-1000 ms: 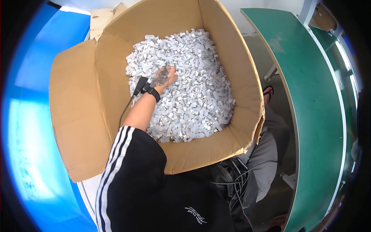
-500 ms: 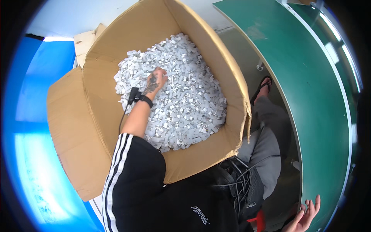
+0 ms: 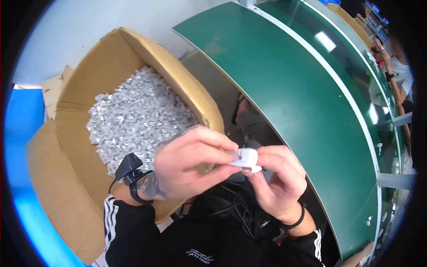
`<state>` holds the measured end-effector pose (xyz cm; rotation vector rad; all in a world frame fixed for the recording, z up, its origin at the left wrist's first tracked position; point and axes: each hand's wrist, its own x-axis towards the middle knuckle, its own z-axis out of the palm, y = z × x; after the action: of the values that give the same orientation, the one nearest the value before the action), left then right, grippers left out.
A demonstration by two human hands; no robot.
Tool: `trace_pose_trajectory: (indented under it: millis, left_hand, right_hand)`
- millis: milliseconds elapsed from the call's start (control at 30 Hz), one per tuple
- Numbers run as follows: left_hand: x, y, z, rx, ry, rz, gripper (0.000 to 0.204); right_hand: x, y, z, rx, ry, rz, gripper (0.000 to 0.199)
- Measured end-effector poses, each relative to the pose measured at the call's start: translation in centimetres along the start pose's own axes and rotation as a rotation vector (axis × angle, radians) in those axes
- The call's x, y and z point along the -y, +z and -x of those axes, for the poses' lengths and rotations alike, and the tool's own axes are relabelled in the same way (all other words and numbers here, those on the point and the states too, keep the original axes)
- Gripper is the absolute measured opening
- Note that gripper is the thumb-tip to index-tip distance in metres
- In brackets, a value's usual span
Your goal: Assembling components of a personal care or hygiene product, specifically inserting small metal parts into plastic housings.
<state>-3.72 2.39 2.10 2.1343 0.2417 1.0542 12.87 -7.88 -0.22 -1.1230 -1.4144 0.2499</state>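
My left hand (image 3: 193, 160) and my right hand (image 3: 280, 180) meet in front of my chest, holding a small white plastic part (image 3: 248, 157) between them. The left thumb and fingers pinch its left end, where something thin and reddish shows at the fingertips. From the right, my other thumb and fingers grip the opposite end. Part of the piece is covered by the fingers. Beyond my left wrist, a heap of small white and shiny parts (image 3: 138, 115) fills the bottom of an open cardboard box (image 3: 80, 95).
A green-topped table (image 3: 284, 80) with a pale metal rail (image 3: 329, 60) curves along the right. Another person (image 3: 398, 73) works at the far upper right, and someone's forearm (image 3: 358, 257) rests at the lower right. Dark cables (image 3: 238, 202) lie across my lap.
My left hand has left the heap in the box and come back to my chest. The right hand has moved in from the lower right; both now hold the white part. The view has turned rightward.
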Motion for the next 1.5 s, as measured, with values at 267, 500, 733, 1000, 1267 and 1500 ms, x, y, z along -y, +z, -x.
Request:
trace_pose_trajectory:
  millis: [267, 500, 733, 1000, 1267, 1500]
  left_hand:
    - [-1.0, 3.5, -0.8, 0.096, -0.419, 0.392, 0.030]
    - [0.2, 4.9, -0.7, 0.202, -0.237, 0.473, 0.023]
    - [0.1, 4.9, -1.2, 0.273, -0.187, 0.378, 0.019]
    - [-1.0, 5.9, -0.1, 0.202, -0.353, 0.558, 0.031]
    - [1.4, 6.3, -1.0, 0.322, 0.170, 0.193, 0.041]
    - [-0.9, 6.9, -0.1, 0.226, -0.162, 0.259, 0.030]
  right_hand:
    - [-0.6, -2.3, 4.1, -0.148, 0.081, 0.046, 0.023]
    - [-0.9, -3.1, 5.8, -0.172, 0.181, -0.032, 0.009]
    - [-0.8, -3.8, 6.9, -0.140, 0.242, -0.174, 0.017]
    - [-0.4, -4.2, 7.1, -0.090, 0.197, -0.015, 0.018]
    - [-0.9, -4.4, 8.8, -0.185, 0.510, -0.677, 0.014]
    - [-0.9, -3.9, 9.4, -0.228, 0.233, -0.291, 0.012]
